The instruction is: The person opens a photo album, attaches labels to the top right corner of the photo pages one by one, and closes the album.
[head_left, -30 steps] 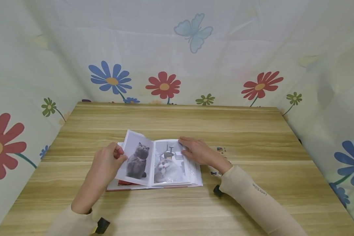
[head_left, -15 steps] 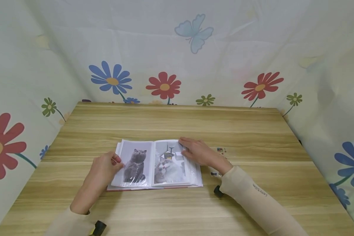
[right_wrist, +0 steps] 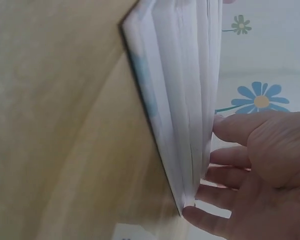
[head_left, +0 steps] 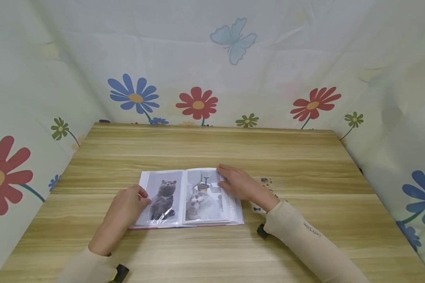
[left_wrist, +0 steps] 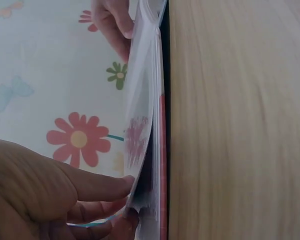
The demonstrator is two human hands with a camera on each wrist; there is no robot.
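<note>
A photo album (head_left: 184, 226) lies open on the wooden table, its clear sleeves holding cat pictures. The left page (head_left: 144, 179) shows a grey cat photo (head_left: 163, 200); the right one has a white-and-grey cat photo (head_left: 202, 200). At the left page's outer edge my left hand (head_left: 125, 206) pinches the sheet, thumb on top and fingers beneath, as the left wrist view shows. That sheet (left_wrist: 140, 125) bows a little above the leaves under it. My right hand (head_left: 240, 182) rests with fairly straight fingers along the album's right edge; in the right wrist view its fingertips touch the stacked pages (right_wrist: 190, 100).
Small printed stickers (head_left: 257, 208) on a sheet lie on the wooden table (head_left: 212, 251) right of the album, partly covered by the right forearm. A flower-patterned curtain (head_left: 269, 70) stands behind the table and along both sides.
The left hand has brought the grey cat page down from a raised tilt to nearly flat on the left side. The right hand has stayed at the right edge.
</note>
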